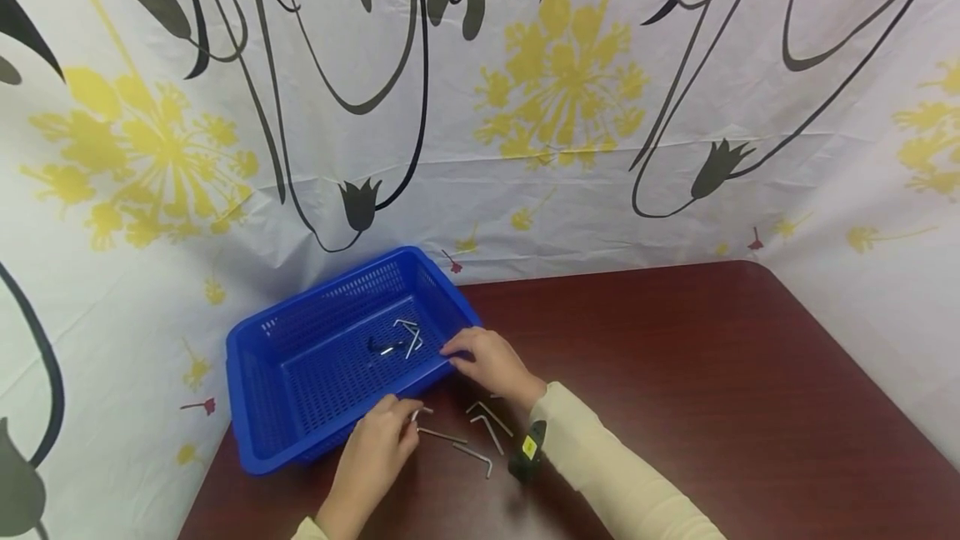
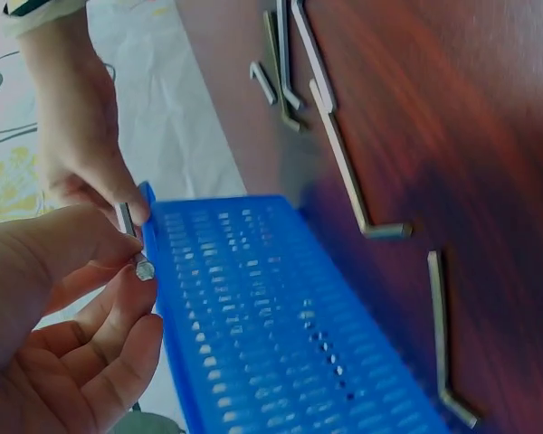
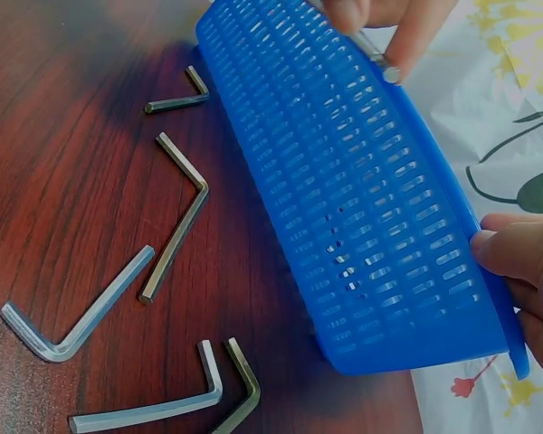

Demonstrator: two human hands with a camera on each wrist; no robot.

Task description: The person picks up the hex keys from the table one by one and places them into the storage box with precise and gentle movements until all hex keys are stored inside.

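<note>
Left fingers [image 2: 113, 371] pinch a hex key [image 2: 145, 270] — shaft aimed roughly toward right fingers [image 3: 523, 249] gripping the basket [image 3: 416, 339].

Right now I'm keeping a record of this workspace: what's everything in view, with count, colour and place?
Backdrop: 1, white with yellow, grey, black and red prints, around the table
Table: 1, reddish-brown, across the foreground
Basket: 1, blue, at the table's left
Hex keys inside: several, exact count unclear, silver, some looking dark, on the basket's floor
Loose hex keys: 6 in the left wrist view, silver and brass-toned, on the table
Held hex key: 1, silver, beside the basket's near side
Wrist device: 1, black with yellow patch, right wrist
Sleeves: 2, pale yellow, both arms
Left hand: 1, pinching the held key
Right hand: 1, gripping the basket's rim
</note>
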